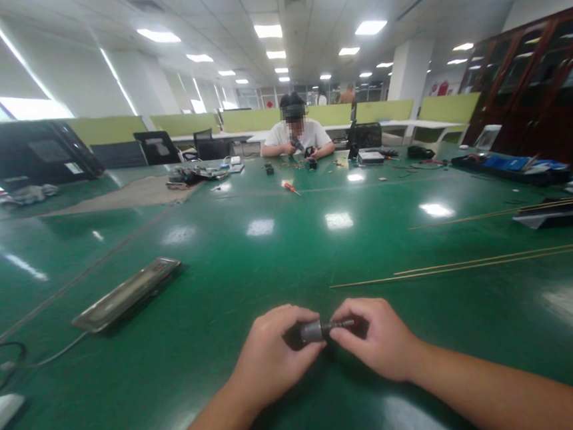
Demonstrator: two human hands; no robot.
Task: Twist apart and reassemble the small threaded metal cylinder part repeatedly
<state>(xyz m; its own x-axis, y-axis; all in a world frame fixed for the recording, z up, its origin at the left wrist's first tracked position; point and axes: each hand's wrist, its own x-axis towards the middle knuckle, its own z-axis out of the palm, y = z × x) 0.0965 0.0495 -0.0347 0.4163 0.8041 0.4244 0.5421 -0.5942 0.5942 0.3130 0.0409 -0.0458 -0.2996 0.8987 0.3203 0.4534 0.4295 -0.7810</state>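
Just above the near part of the green table, my two hands meet around a small grey metal cylinder (pixel 311 332) with a thin dark shaft on its right end. It lies roughly level; its exact kind is hard to make out. My left hand (pixel 273 350) is closed on the thick body, thumb below and fingers above. The shaft end is pinched between the thumb and fingers of my right hand (pixel 385 337). Parts of the cylinder's left end and of the shaft are covered by the fingers.
A long metal-framed panel (pixel 130 295) with a cable lies to the left. Thin brass-coloured rods (pixel 452 269) stretch across the right side, near a dark tray (pixel 557 211). An orange screwdriver (pixel 291 188) lies farther off, before a seated co-worker (pixel 304 136) handling dark parts.
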